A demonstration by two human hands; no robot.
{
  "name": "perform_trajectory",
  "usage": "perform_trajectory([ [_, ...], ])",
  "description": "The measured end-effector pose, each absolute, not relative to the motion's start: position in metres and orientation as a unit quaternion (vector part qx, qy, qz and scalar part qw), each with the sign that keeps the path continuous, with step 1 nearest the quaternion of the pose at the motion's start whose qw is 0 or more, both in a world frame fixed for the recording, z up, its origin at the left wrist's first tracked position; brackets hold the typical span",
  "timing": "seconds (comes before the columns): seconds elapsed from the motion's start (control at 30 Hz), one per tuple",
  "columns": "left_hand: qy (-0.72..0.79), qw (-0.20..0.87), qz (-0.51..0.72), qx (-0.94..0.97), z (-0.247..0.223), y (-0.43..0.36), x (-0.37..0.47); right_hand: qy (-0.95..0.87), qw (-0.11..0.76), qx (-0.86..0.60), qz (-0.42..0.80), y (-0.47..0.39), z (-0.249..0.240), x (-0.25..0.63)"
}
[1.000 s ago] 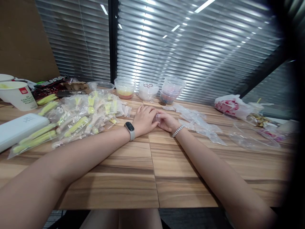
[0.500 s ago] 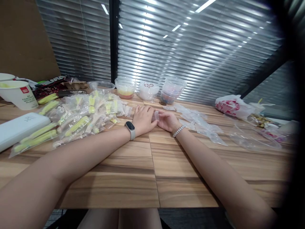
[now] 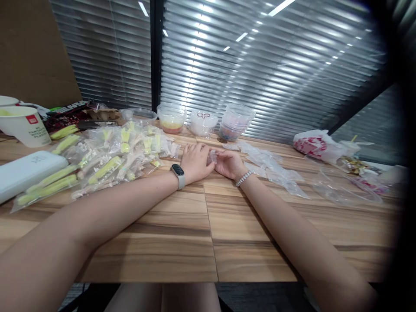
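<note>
A small clear plastic bag (image 3: 212, 156) sits between my two hands, mostly covered by the fingers. My left hand (image 3: 196, 164), wearing a grey band watch, rests palm down on the table with its fingers bent and its thumb against the bag. From the right side, my right hand (image 3: 229, 163), palm turned up and a beaded bracelet at the wrist, pinches the bag's other edge. Beside my left hand spreads a pile of clear packets (image 3: 130, 151) with yellow and pale pink strands. Several flat clear bags (image 3: 273, 164) lie right of my right hand.
Clear plastic tubs (image 3: 171, 119) line the back by the blinds. Paper cups (image 3: 27, 125) and a white box (image 3: 30, 171) stand left. A red and white plastic bag (image 3: 313, 144) and a clear lid (image 3: 344, 186) lie right on the wooden table (image 3: 175, 242).
Both hands stay almost in place around the small bag, with only slight finger movement. The view has shifted a little.
</note>
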State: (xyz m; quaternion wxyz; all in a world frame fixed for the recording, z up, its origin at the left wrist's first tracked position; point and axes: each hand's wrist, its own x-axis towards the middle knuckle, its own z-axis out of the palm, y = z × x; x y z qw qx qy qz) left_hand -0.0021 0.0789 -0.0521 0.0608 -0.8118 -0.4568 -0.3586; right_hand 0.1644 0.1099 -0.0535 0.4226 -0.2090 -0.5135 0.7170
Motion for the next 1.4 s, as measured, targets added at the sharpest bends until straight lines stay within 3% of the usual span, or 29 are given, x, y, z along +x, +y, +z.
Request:
perform_trajectory([
  [1.4,-0.451,0.059,-0.359,-0.815,-0.0506,0.0781,-0.0029,-0.553,0.412,-0.207,0.694,0.1097,-0.0567,0.1625],
])
